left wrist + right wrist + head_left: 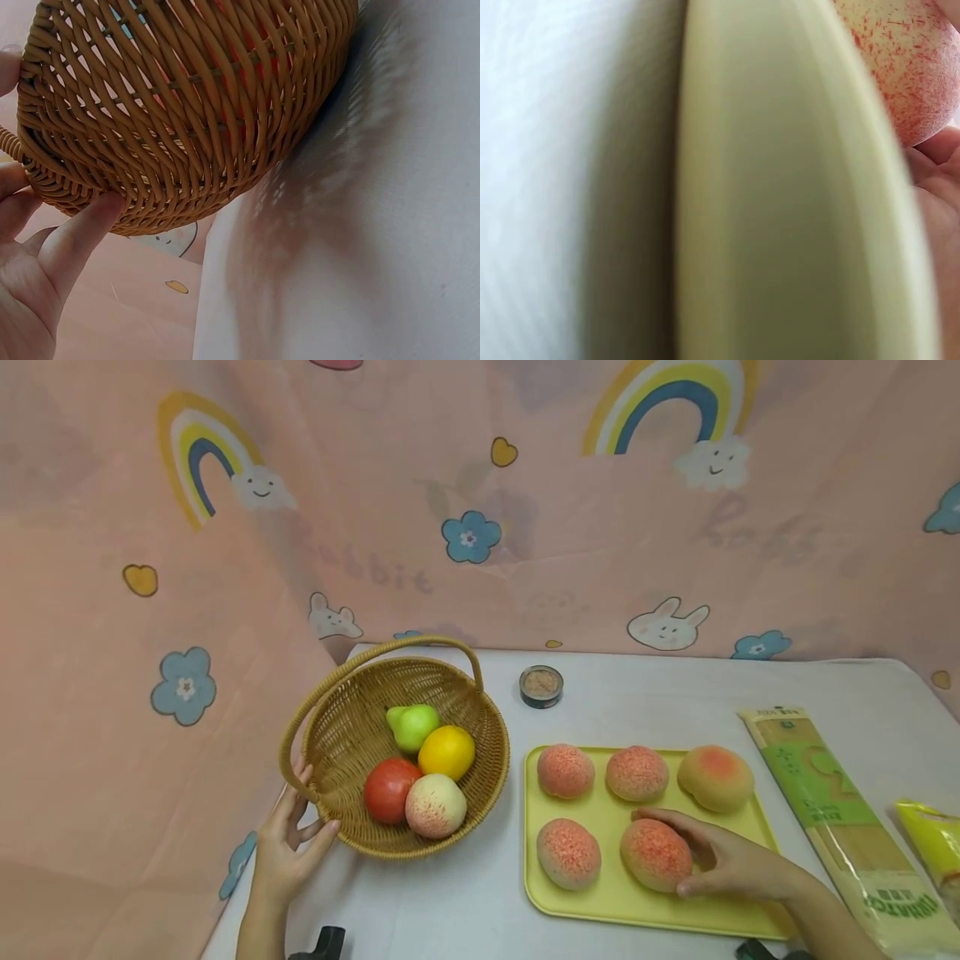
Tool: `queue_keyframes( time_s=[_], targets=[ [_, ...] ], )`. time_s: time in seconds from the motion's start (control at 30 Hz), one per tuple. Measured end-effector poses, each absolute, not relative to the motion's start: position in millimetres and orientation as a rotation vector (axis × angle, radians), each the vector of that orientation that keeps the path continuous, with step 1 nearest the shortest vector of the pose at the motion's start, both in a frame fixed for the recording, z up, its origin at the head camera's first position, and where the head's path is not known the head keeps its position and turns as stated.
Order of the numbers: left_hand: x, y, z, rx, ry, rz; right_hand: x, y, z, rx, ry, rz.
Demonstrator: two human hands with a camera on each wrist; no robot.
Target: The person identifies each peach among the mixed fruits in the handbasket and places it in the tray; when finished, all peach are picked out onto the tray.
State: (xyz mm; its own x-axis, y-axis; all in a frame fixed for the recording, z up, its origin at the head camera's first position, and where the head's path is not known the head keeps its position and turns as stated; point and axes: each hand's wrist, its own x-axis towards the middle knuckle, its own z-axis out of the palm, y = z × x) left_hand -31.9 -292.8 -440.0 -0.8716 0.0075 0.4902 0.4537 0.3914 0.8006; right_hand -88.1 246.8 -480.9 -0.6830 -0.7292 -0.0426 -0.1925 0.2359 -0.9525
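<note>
My left hand (288, 852) grips the left rim of a woven basket (352, 693), near the foot of its handle. In the left wrist view the thumb presses on the basket's outer weave (180, 127). Inside lie a green pear (414, 727), a yellow lemon-like fruit (447, 752), a red round fruit (391, 790) and a pale peach (436, 807). My right hand (738, 864) holds a speckled peach (654, 855) over the front middle of a yellow tray (585, 906), thumb and fingers around its right side. Several other peaches (567, 853) sit in the tray.
A small round tin (541, 686) stands behind the tray, to the right of the basket. Right of the tray lies a long green-labelled noodle pack (832, 802), with a yellow bag (933, 839) beyond it. A pink printed cloth (480, 593) hangs behind the white table (637, 693).
</note>
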Motion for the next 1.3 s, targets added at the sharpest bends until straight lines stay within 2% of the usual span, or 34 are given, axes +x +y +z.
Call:
queue_keyframes(
  time_s=[0.23,0.43,0.57,0.93,1.3],
  targets=[
    [-33.0,-291.2,-437.5,-0.389,-2.249,-1.492,-81.8,252.6,-469.3,-0.934,2.062,-1.466],
    [-33.4,-292.1,-437.7,-0.390,-2.245,-1.479,-83.0,250.8,-443.2,-0.945,2.108,-1.454],
    [-34.2,-293.7,-439.0,-0.384,-2.271,-1.468,-90.8,240.9,-422.8,-1.074,2.182,-1.428],
    [-34.0,-292.7,-438.3,-0.391,-2.253,-1.466,-125.5,183.4,-367.7,-1.211,2.185,-1.309],
    [-32.7,-295.2,-443.0,-0.393,-2.252,-1.480,-156.2,104.6,-351.9,-1.297,2.113,-1.100]
  ],
)
